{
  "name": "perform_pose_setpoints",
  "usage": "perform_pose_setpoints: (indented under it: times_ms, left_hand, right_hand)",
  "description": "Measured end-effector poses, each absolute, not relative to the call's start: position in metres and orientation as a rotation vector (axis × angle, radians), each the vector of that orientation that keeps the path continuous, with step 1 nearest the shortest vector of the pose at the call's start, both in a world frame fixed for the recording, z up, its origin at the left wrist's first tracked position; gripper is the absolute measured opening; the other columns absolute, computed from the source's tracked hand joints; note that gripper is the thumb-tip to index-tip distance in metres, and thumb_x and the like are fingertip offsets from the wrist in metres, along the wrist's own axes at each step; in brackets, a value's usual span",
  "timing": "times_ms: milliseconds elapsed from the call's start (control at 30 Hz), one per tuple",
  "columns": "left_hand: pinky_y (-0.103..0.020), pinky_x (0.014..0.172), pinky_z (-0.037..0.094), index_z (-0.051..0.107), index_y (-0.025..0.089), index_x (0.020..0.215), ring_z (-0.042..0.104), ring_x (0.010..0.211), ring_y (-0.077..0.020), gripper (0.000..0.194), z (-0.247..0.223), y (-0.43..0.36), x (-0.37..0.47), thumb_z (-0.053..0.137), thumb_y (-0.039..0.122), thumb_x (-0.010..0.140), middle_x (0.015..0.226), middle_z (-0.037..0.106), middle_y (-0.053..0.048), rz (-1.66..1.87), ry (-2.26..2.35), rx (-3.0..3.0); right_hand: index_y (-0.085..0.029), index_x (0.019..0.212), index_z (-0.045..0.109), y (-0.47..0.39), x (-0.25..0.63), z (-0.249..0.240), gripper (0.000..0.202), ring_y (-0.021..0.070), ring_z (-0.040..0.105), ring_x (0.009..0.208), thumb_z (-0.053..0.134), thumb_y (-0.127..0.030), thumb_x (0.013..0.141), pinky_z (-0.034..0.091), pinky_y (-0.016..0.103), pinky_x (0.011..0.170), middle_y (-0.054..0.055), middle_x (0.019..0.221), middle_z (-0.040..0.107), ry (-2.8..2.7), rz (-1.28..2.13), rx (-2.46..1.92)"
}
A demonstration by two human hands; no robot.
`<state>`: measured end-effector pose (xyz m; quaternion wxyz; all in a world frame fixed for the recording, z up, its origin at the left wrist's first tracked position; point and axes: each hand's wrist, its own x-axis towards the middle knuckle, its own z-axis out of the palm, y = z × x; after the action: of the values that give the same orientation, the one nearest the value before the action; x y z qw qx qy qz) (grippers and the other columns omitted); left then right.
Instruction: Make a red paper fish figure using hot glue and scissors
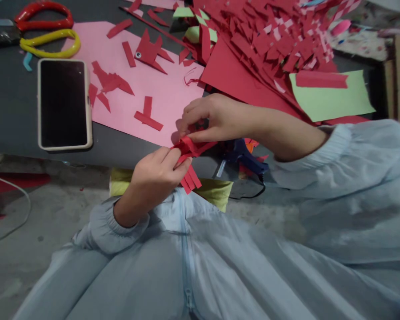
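Observation:
Between my two hands is a bundle of woven red paper strips (190, 178), several loose ends hanging down below. My left hand (160, 171) is closed on it from the lower left, thumb on top. From above, my right hand (210, 119) pinches a strip at the top of the same piece. Just beyond lies a pink paper sheet (120, 115) carrying red scraps and a folded red paper fish (150, 51) with a stick-on eye. A dark blue glue gun (243, 156) rests under my right forearm.
A phone (63, 104) and scissors (48, 29) with red and yellow handles are at the left. A large pile of folded red paper (280, 35) fills the upper right. Green paper (336, 100) lies near it. The table's edge runs below the phone.

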<state>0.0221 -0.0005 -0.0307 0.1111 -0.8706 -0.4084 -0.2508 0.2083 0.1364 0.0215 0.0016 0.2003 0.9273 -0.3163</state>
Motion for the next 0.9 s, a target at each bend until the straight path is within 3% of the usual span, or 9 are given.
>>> perform_pose_setpoints:
  times_ms: [367,500,667,767,900]
  left_hand:
    - [-0.033,0.068,0.046,0.068,0.014,0.118,0.06,0.078,-0.0194,0.026,-0.03,-0.001,0.022,0.051,0.015,0.099,0.09,0.069,-0.009,-0.612,-1.198,-2.656]
    - [-0.033,0.067,0.046,0.07,0.013,0.114,0.06,0.077,-0.0198,0.023,-0.031,-0.001,0.022,0.053,0.015,0.098,0.086,0.069,-0.008,-0.622,-1.177,-2.61]
    - [-0.032,0.064,0.043,0.072,0.015,0.1,0.057,0.073,-0.0185,0.018,-0.029,-0.001,0.022,0.053,0.017,0.099,0.083,0.068,-0.008,-0.667,-1.196,-2.597]
    - [-0.032,0.064,0.042,0.071,0.014,0.09,0.055,0.073,-0.0188,0.019,-0.028,-0.001,0.024,0.053,0.014,0.098,0.083,0.067,-0.009,-0.648,-1.193,-2.59]
    - [-0.032,0.064,0.041,0.071,0.015,0.092,0.053,0.074,-0.0202,0.02,-0.026,-0.001,0.027,0.052,0.013,0.097,0.084,0.066,-0.01,-0.642,-1.191,-2.556]
  right_hand:
    - [-0.019,0.084,0.073,0.134,0.204,0.022,0.028,0.0125,0.06,0.07,0.062,-0.043,0.093,0.044,0.027,0.067,0.001,0.078,0.07,2.835,-1.013,0.848]
    - [-0.018,0.079,0.071,0.13,0.208,0.027,0.034,0.0106,0.057,0.066,0.058,-0.044,0.096,0.042,0.026,0.065,-0.001,0.073,0.068,2.815,-1.019,0.822]
    - [-0.02,0.103,0.073,0.123,0.217,0.03,0.027,0.0125,0.06,0.072,0.059,-0.042,0.095,0.043,0.027,0.068,0.001,0.084,0.072,2.816,-0.995,0.869]
    - [-0.021,0.124,0.066,0.119,0.216,0.031,0.036,0.0132,0.061,0.075,0.064,-0.038,0.092,0.043,0.026,0.069,0.001,0.088,0.071,2.882,-0.975,0.894]
    - [-0.023,0.118,0.069,0.118,0.211,0.034,0.027,0.0157,0.062,0.087,0.058,-0.031,0.095,0.045,0.029,0.078,0.003,0.096,0.071,2.934,-0.942,0.741]
